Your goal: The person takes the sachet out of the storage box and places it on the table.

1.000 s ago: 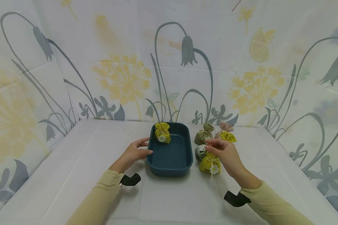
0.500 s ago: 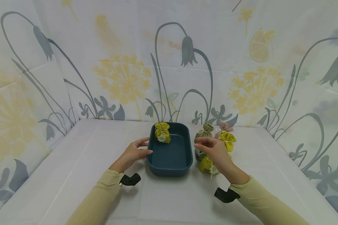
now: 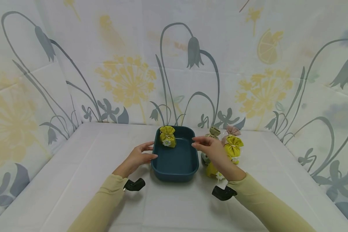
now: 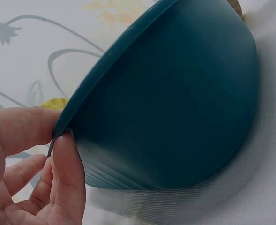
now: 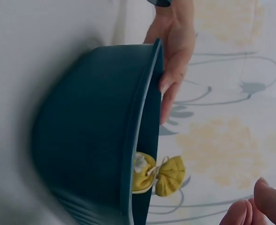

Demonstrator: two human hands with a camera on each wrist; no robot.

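Note:
A deep blue tub (image 3: 174, 177) stands on the white cloth in the head view. Inside its far left corner sits a yellow drawstring pouch (image 3: 167, 138) with a white flower; the right wrist view shows its gathered top (image 5: 170, 176) above the rim. My left hand (image 3: 136, 158) pinches the tub's left rim between thumb and forefinger, plainly seen in the left wrist view. Around the tub's right rim hovers my right hand (image 3: 216, 153), thumb and forefinger extended and slightly apart with nothing between them. In the right wrist view its fingertips (image 5: 269, 199) are clear of the tub.
Several pouches cluster right of the tub, partly behind my right hand: an olive one (image 3: 214, 131), a pink one (image 3: 233, 130), a yellow one (image 3: 233, 148), a grey-green one (image 3: 204, 158) and a yellow flowered one (image 3: 211, 171). A flower-printed cloth (image 3: 174, 80) hangs behind.
My right hand has moved left from above the pouches to the tub's right rim, uncovering more of the far yellow pouch. The left hand and the tub have stayed put.

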